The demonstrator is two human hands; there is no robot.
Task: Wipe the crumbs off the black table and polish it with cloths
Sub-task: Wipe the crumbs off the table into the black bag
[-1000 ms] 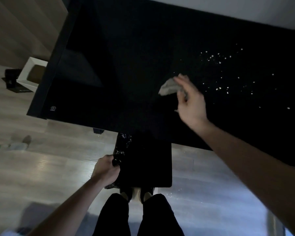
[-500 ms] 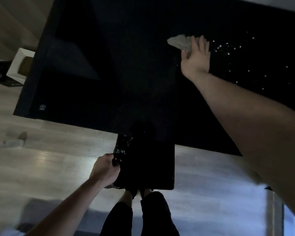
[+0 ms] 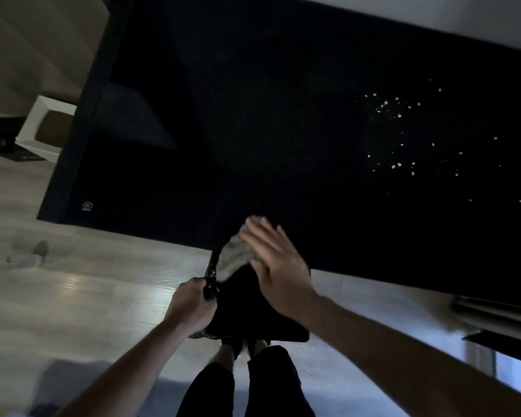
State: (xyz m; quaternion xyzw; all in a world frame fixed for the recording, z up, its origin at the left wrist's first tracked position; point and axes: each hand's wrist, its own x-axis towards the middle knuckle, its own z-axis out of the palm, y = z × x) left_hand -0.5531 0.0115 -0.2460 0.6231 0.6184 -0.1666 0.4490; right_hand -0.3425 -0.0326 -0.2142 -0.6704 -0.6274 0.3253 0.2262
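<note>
The black table (image 3: 253,115) fills the upper part of the head view. Pale crumbs (image 3: 397,136) lie scattered on its right side. My right hand (image 3: 278,266) lies flat, fingers spread, on a grey cloth (image 3: 234,256) at the table's near edge. The cloth hangs partly over the edge, above a black bin (image 3: 253,311) lined with a shiny black bag. My left hand (image 3: 190,305) grips the bag's rim (image 3: 210,281) on the bin's left side, just below the table edge.
A white open box (image 3: 47,127) and a dark object (image 3: 5,133) sit on the wooden floor at the left. A plastic bottle (image 3: 21,261) lies on the floor further down. My legs and feet (image 3: 244,371) stand behind the bin. A dark frame (image 3: 500,308) is at the right.
My right hand has swept the cloth from the far middle of the table back to the near edge above the bin. My left hand kept its hold on the bag's rim.
</note>
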